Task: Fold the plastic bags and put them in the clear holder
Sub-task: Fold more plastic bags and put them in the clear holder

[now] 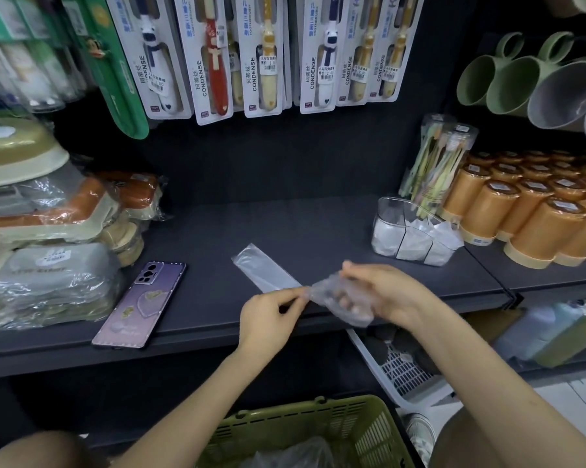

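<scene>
While one end of the bag [268, 270] lies flat on the shelf [237, 231] as a narrow strip, both hands work its near end just above the shelf's front edge. Left hand [268, 315]: thumb and forefinger pinch the film where the strip meets the bunched part. Right hand [386, 295]: fingers curled round that bunched part and visible through the film. Judgement: the strip is laid out flat to keep its edges aligned, the left pinch fixes the crease, and the right hand turns the fold over it. Fold not yet finished. Holder [382, 211] stands on the same shelf, well to the right, just beside the orange cups [521, 217]. It is divided into compartments, and each one in view holds white folded bags [413, 244], with some tips above the rim. Count cannot be told. Basket [335, 430], below the shelf, holds loose clear plastic [295, 454], probably unfolded stock. Phone [139, 305] lies to the left, apart from the work.
</scene>
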A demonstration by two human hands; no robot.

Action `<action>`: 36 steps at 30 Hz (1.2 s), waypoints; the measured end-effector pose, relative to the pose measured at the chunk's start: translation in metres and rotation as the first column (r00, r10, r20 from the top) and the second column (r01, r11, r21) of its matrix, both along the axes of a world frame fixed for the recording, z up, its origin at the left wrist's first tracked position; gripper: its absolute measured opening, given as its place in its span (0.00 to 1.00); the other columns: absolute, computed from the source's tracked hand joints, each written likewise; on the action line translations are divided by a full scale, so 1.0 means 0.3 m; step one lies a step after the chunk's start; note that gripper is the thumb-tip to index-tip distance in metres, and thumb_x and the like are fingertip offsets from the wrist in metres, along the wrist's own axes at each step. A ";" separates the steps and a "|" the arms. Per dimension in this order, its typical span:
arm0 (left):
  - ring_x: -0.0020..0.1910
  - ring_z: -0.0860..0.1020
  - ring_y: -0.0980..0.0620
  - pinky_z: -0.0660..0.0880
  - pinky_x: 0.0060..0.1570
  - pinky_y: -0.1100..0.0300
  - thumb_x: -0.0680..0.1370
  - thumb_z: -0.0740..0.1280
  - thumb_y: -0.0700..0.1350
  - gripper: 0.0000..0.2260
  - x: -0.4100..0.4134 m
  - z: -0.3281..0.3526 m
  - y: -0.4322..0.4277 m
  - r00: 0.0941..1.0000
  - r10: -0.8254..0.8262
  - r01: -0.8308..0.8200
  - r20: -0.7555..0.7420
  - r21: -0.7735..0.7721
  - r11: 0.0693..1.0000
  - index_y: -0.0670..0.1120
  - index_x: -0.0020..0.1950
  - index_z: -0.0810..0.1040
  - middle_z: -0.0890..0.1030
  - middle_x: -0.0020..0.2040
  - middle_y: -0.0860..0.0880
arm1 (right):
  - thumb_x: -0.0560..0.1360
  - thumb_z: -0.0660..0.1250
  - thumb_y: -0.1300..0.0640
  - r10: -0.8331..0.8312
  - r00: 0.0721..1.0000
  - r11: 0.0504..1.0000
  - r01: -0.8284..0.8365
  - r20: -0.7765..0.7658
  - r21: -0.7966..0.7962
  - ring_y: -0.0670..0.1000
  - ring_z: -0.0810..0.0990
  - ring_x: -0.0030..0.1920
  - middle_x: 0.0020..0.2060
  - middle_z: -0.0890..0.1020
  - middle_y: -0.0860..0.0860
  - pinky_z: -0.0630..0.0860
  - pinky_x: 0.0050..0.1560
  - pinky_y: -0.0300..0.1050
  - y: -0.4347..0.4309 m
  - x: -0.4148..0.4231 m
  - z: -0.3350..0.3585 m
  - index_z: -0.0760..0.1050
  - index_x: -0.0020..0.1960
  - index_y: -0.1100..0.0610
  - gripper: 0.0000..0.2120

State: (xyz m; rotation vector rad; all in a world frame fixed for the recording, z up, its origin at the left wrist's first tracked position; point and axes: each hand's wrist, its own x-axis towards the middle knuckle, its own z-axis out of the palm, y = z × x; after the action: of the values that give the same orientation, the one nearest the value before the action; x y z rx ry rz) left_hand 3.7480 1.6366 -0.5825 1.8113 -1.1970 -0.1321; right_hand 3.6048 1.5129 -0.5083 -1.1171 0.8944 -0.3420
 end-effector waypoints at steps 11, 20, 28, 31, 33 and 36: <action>0.42 0.75 0.48 0.75 0.50 0.51 0.77 0.69 0.46 0.08 0.114 0.049 -0.087 0.633 0.115 -0.039 -0.766 0.117 0.992 0.42 0.44 0.80 0.76 0.41 0.45 | 0.76 0.70 0.52 0.063 0.985 0.946 -0.111 -0.163 -0.305 0.47 0.79 0.52 0.51 0.82 0.50 0.77 0.45 0.41 0.015 0.190 -0.060 0.78 0.57 0.56 0.13; 0.48 0.78 0.50 0.80 0.48 0.60 0.77 0.70 0.44 0.18 0.136 0.062 -0.048 0.574 0.003 0.087 -0.819 0.064 0.994 0.55 0.66 0.73 0.78 0.46 0.44 | 0.76 0.69 0.59 -0.012 0.997 0.912 -0.022 -0.080 -0.409 0.40 0.71 0.30 0.26 0.76 0.42 0.66 0.29 0.34 0.033 0.194 -0.101 0.80 0.43 0.58 0.04; 0.53 0.80 0.49 0.80 0.41 0.58 0.76 0.70 0.41 0.22 0.162 0.116 -0.055 0.467 0.038 0.037 -0.884 0.063 0.997 0.48 0.69 0.69 0.79 0.58 0.46 | 0.77 0.66 0.61 0.129 0.972 0.885 -0.201 -0.194 -0.421 0.45 0.65 0.21 0.24 0.71 0.49 0.59 0.21 0.35 0.017 0.187 -0.112 0.75 0.42 0.58 0.06; 0.54 0.80 0.46 0.81 0.39 0.56 0.76 0.70 0.43 0.20 0.191 0.124 -0.074 0.463 0.085 -0.049 -0.882 0.070 0.996 0.46 0.66 0.70 0.77 0.61 0.44 | 0.77 0.66 0.63 0.196 0.952 0.863 -0.281 -0.233 -0.420 0.43 0.62 0.20 0.24 0.70 0.50 0.59 0.21 0.33 0.007 0.176 -0.113 0.75 0.41 0.59 0.06; 0.55 0.80 0.45 0.80 0.35 0.59 0.75 0.72 0.43 0.22 0.209 0.121 -0.088 0.479 0.131 -0.108 -0.868 0.090 0.990 0.46 0.67 0.69 0.75 0.62 0.43 | 0.77 0.66 0.63 0.236 0.933 0.842 -0.335 -0.270 -0.422 0.42 0.60 0.20 0.21 0.68 0.47 0.58 0.21 0.33 -0.005 0.166 -0.110 0.75 0.40 0.59 0.07; 0.53 0.79 0.46 0.79 0.33 0.61 0.75 0.72 0.41 0.24 0.226 0.109 -0.107 0.487 0.177 -0.180 -0.856 0.100 0.979 0.44 0.69 0.67 0.74 0.62 0.41 | 0.77 0.66 0.62 0.270 0.896 0.789 -0.416 -0.353 -0.452 0.43 0.62 0.22 0.21 0.67 0.45 0.61 0.24 0.33 -0.026 0.148 -0.102 0.77 0.40 0.58 0.07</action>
State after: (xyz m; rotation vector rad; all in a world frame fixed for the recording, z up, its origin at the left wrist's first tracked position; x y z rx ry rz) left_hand 3.8156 1.6045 -0.5499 1.4970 -0.2578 -0.8252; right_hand 3.6491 1.5050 -0.5388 -1.8418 0.8292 -0.1201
